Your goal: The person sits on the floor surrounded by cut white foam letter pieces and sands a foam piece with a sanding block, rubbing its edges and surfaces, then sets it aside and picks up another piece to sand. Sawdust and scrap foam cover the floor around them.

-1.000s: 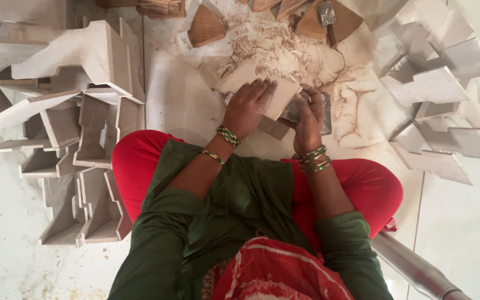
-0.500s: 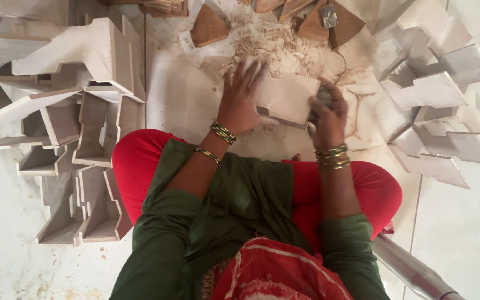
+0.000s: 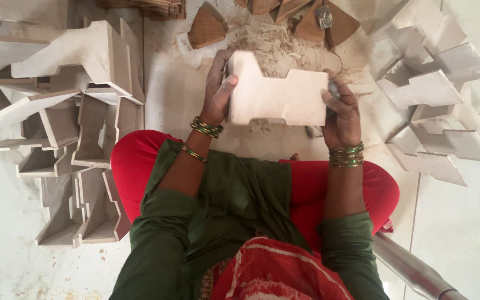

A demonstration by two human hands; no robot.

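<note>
Head view: pale notched wooden board (image 3: pixel 278 95) gripped at either end by left hand (image 3: pixel 218 89) and right hand (image 3: pixel 341 111).

Pale dusty floor (image 3: pixel 6 244) under you, stacks of notched pale boards (image 3: pixel 84 150) on your left, more notched boards (image 3: pixel 434 94) on your right, brown wedge-shaped wood pieces (image 3: pixel 206 28) and shavings (image 3: pixel 273 44) ahead.

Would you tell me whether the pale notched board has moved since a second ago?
Yes. The pale notched board, earlier low over the wood shavings, is now lifted toward the camera, gripped at its ends by the left hand and right hand.
</note>
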